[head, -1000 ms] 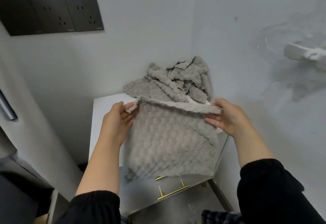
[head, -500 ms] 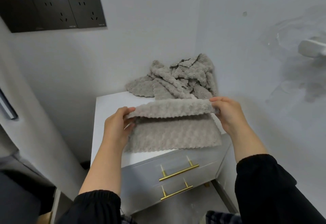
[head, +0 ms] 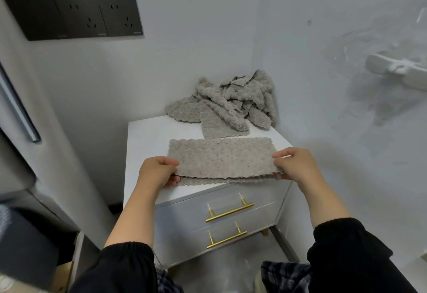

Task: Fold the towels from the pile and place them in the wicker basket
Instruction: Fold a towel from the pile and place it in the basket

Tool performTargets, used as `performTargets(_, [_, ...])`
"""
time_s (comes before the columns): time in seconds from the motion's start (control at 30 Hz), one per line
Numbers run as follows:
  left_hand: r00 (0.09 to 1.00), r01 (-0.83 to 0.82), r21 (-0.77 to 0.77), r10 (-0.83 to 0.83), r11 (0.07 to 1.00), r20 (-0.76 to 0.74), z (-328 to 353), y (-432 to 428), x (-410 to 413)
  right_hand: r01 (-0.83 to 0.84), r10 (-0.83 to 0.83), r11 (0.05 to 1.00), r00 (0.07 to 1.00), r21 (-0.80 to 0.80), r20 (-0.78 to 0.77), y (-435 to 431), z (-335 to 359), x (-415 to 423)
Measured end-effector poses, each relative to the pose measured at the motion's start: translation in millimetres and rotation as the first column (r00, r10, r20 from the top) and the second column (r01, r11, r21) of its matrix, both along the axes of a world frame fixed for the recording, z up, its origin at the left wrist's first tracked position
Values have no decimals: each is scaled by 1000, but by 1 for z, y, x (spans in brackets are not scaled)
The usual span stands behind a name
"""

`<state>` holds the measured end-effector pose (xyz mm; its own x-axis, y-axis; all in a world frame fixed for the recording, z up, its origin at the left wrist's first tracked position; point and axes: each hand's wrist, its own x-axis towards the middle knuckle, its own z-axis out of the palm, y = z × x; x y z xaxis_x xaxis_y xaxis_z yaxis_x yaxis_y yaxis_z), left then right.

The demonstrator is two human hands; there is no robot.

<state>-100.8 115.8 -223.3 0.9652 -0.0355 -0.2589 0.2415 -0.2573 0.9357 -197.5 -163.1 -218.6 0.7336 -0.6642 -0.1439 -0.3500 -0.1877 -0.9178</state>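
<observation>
A grey textured towel point(head: 220, 157) lies folded in half on the front of the white cabinet top point(head: 147, 135). Its upper layer sits a little short of the lower layer's near edge. My left hand point(head: 157, 173) pinches the towel's near left corner. My right hand point(head: 295, 165) pinches the near right corner. A loose pile of the same grey towels point(head: 227, 101) is heaped at the back of the cabinet, in the wall corner. No wicker basket is in view.
The white cabinet has two drawers with gold bar handles point(head: 230, 212) facing me. Walls close in behind and to the right. Black wall sockets point(head: 76, 16) are up on the left. A white fixture point(head: 397, 69) juts from the right wall.
The towel hung from my hands in front of the cabinet. I laid it on the top and brought the held edge toward me, folding it in half.
</observation>
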Motion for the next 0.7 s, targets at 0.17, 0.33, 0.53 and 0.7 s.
performTargets(0.17, [997, 30, 105, -37, 994, 64, 2, 3, -2, 22, -22, 997, 1000, -79, 3, 1, -5, 2])
performTargets(0.33, [992, 40, 201, -63, 979, 106, -4, 2, 0, 34, -34, 987, 999, -159, 5, -4, -12, 4])
performTargets(0.53, [966, -25, 575, -128, 818, 225, -8, -1, 1, -2, -8, 980, 999, -199, -46, -6, -23, 7])
performTargets(0.7, [796, -108, 722, -376, 683, 475, -13, -21, -5, -110, 28, 937, 970, -333, -242, -6, -21, 1])
